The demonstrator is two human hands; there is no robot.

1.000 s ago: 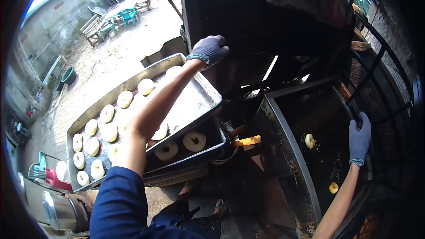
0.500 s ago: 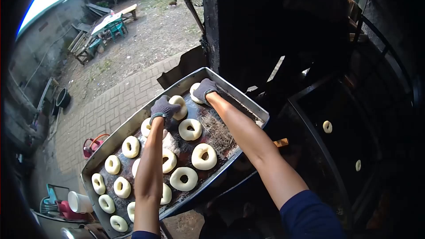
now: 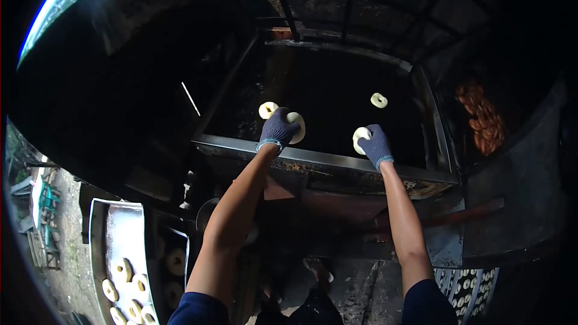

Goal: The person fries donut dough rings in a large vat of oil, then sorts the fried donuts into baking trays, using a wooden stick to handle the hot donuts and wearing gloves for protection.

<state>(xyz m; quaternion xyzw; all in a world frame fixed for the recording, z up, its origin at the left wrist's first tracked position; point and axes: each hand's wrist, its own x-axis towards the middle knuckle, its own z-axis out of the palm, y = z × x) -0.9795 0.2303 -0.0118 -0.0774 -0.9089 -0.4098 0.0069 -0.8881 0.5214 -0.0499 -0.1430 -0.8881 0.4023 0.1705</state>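
Just past the near rim of the fryer vat (image 3: 325,159), a dough ring (image 3: 298,129) is pinched in the left hand (image 3: 277,127), a second ring (image 3: 359,138) in the right hand (image 3: 377,145). Both seem soft, light and easily stretched, so they are best gripped lightly by the edge.

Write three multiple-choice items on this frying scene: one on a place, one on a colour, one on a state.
1. Where is the tray of raw rings? A. Lower left, outside the vat. B. Inside the vat. C. Hung overhead.
2. What colour are the gloves? A. Red. B. Dark blue-grey. C. White.
3. How is the right hand? A. Open, empty. B. Gripping tongs. C. Closed on a dough ring.
Key: 1 A, the tray lies lower left, clear of the vat; 2 B, both gloves are dark blue-grey; 3 C, its fingers wrap the dough ring.
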